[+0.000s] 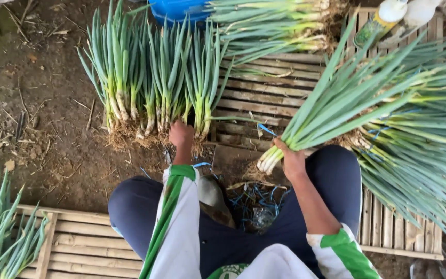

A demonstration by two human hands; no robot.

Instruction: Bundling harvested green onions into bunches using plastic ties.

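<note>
Green spring onions fill our view; our right hand (pixel 292 161) closes tightly around one bunch (pixel 336 103) near its white roots; our left hand (pixel 180 134), fingers curled, touches the upright row (pixel 156 82) on the dirt ground (pixel 42 103).

A slatted bamboo platform (pixel 269 95) on bare dirt ground (pixel 42 103) carries green onion bundles (pixel 414 124) at right; a row of bunches (pixel 156 82) lies far left.
</note>
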